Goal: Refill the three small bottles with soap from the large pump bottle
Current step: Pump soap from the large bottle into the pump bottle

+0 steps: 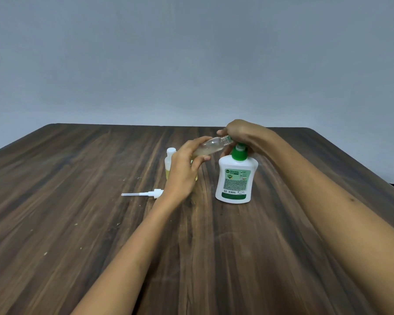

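Observation:
A large white pump bottle (236,180) with a green collar and green label stands upright on the table, right of centre. My right hand (241,133) rests on top of its pump head. My left hand (184,169) holds a small clear bottle (210,145) tilted on its side, its open threaded neck up against the pump's spout, a little pale liquid in its base. Behind my left hand stands a small bottle (170,163) with a white cap and yellow liquid, partly hidden. A thin yellow edge shows just right of that hand; I cannot tell what it belongs to.
A white spray-pump cap (143,193) with its long dip tube lies flat on the dark wooden table (77,201), left of my left wrist. A plain grey wall rises behind the table's far edge.

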